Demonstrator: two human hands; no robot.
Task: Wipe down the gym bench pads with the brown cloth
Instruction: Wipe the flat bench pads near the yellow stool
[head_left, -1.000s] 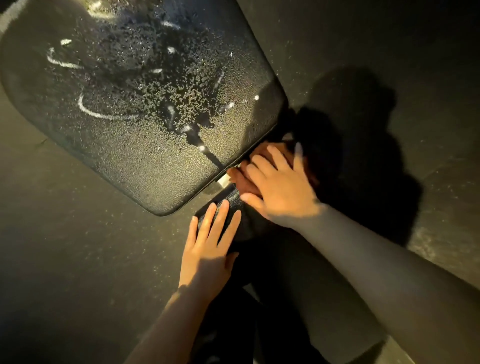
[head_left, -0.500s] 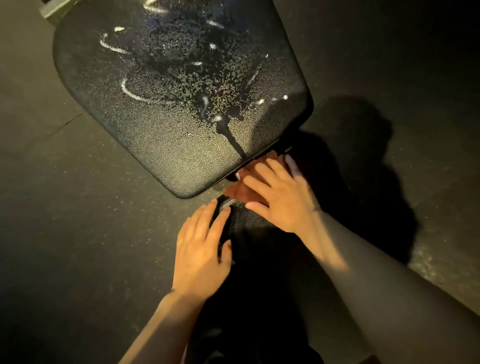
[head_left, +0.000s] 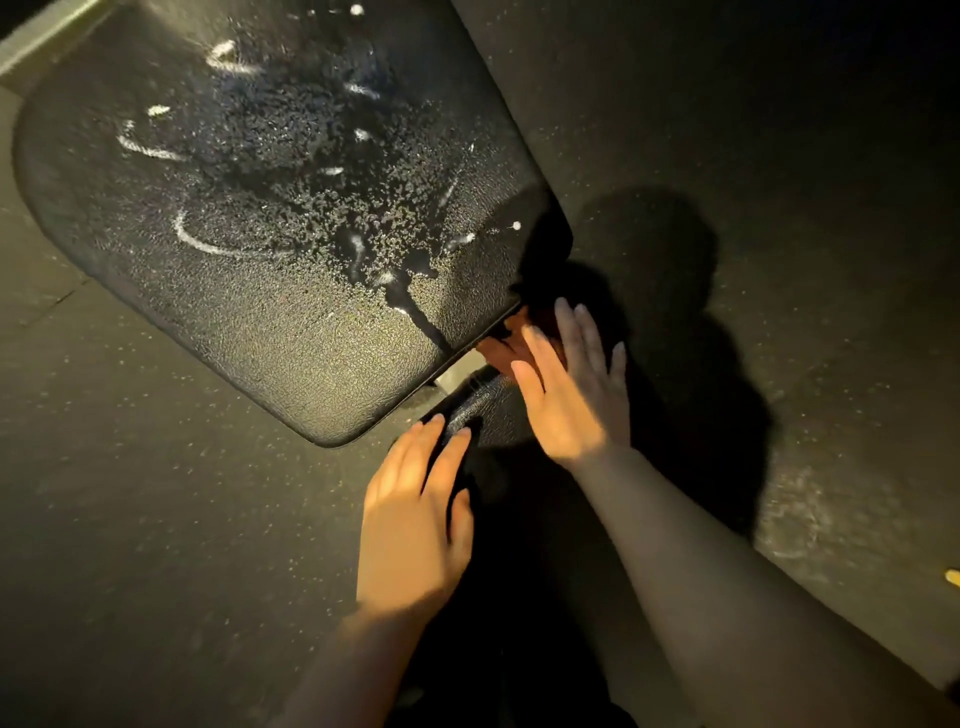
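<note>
- The cloth (head_left: 506, 345) sits at the gap between the two pads, just under the near-right corner of the big pad (head_left: 249, 249); only a brown strip of it shows past your fingers.
- Your right hand (head_left: 569, 387) lies flat on the cloth, fingers straight and spread, pressing rather than gripping. The grip is open: nothing is curled round the fabric.
- Your left hand (head_left: 415, 519) rests palm down on the near pad (head_left: 478, 410), fingers straight and close together, holding nothing. Its fingertips reach the pad's far edge.
- The big pad is black and textured. It is wet with beaded droplets and white foamy streaks across its middle, and one dark run trails down to the edge nearest the cloth.
- A pale bit of the bench frame (head_left: 457, 371) shows in the gap between the pads, just left of the cloth.
- The near pad is mostly in shadow below your hands.
- The floor (head_left: 779, 130) round the bench is dark and speckled, with a hard shadow cast to the right of your right hand.
</note>
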